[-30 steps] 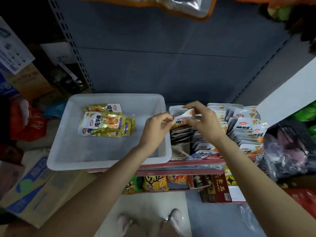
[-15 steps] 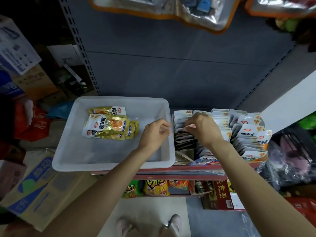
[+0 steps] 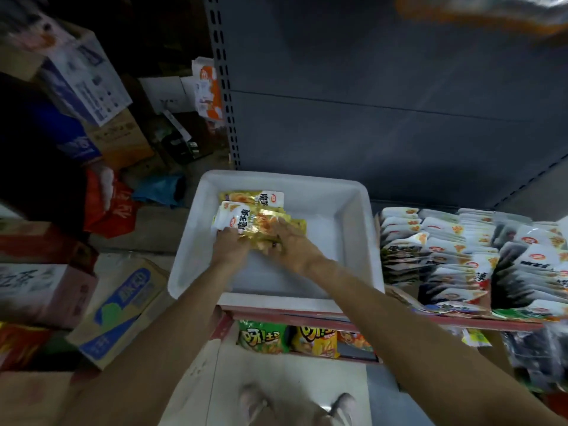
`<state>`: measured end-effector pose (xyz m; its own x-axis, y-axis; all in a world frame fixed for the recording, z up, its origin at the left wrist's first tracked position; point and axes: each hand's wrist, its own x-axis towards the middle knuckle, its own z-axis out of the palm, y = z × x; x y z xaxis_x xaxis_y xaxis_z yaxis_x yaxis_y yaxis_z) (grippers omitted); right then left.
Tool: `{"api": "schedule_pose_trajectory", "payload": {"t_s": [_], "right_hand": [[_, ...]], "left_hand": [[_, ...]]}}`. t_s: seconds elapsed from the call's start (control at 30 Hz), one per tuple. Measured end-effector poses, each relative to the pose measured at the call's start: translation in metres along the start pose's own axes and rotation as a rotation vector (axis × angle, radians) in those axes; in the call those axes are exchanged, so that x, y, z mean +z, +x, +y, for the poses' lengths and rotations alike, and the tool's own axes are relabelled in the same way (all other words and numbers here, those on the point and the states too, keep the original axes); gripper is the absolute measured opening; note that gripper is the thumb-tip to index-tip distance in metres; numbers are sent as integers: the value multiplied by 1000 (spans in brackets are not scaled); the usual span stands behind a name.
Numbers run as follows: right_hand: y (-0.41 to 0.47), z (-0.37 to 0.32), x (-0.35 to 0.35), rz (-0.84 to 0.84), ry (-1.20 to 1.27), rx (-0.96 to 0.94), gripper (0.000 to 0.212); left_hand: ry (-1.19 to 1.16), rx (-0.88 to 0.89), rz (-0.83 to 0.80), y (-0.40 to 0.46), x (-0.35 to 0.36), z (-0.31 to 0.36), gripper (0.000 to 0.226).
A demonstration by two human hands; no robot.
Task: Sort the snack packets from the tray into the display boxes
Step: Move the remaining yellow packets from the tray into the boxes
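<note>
A: Grip? Both hands lie on the snack packets in the tray. The left hand curls its fingers round the pile's near-left edge. The right hand lies over the near-right side, fingers bent onto the foil; probably gripping, though motion blur hides the fingertips.

B: Location? The pile is toward the tray's far-left corner. The tray sits on the red-edged shelf, with the display boxes just beside its right edge, full of upright white packets.

A: Surroundings: grey shelf backboard, cardboard cartons stacked at left, chip bags on the shelf below.

B: Legibility: packet print is Chinese, too blurred to transcribe. The boxes run off the frame's right edge.
</note>
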<state>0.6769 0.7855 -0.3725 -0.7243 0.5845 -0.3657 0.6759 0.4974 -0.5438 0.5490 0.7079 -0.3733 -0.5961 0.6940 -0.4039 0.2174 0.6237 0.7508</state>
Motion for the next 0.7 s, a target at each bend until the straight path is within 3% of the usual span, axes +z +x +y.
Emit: {"api": "schedule_pose_trajectory", "payload": {"t_s": [0.1,0.2,0.4,0.47,0.57,0.63,0.7], "right_hand": [[17,-3,18,-79,-64,74,78],[20,-4,28,-78,-36,143,85],[3,2,45,-174,-252,118,57],[-5,2,41,-208,-201,123,46],[-15,-1,24,-136,-56,126,38],[-23,0,12,70,54,132,38],[-35,1,-1,289,180,123,50]], "left_hand": [[-40,-92,9,8,-5,-12,58],[-59,-153,8,17,1,-19,45],[-318,-265,96,28,12,-30,43],[-325,-296,117,27,13,-31,37],[-122,-154,153,19,11,-20,25],[-29,7,167,8,10,-9,11],[-16,219,113,-6,12,4,12]]}}
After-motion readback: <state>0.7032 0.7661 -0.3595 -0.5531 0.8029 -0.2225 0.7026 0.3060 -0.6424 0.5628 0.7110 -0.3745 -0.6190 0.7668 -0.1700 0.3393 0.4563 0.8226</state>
